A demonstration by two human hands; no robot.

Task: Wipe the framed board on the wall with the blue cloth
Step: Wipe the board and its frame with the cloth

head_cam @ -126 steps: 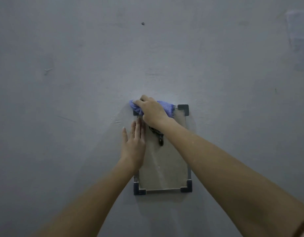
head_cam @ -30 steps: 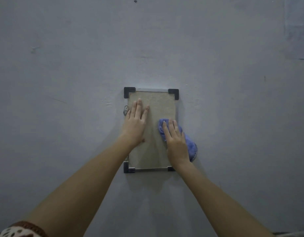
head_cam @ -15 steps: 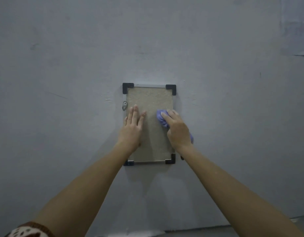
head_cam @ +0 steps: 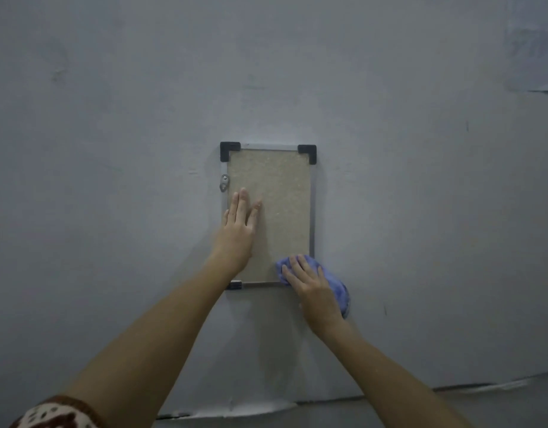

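Observation:
A small upright framed board (head_cam: 282,193) hangs on the grey wall, with a beige speckled face, a thin metal frame and black corner caps. My left hand (head_cam: 238,230) lies flat on its lower left part, fingers pointing up and holding nothing. My right hand (head_cam: 312,288) presses the bunched blue cloth (head_cam: 339,291) against the board's bottom right corner, which it hides. Part of the cloth spills past the frame onto the wall.
A small metal hanging tab (head_cam: 224,182) sticks out from the board's left edge. The grey wall (head_cam: 112,180) surrounds the board, with a pale patch (head_cam: 531,57) at the upper right and a peeling seam (head_cam: 235,412) low down.
My right hand has slid the cloth down from the board's right middle to its bottom right corner. My left hand has stayed flat on the left side.

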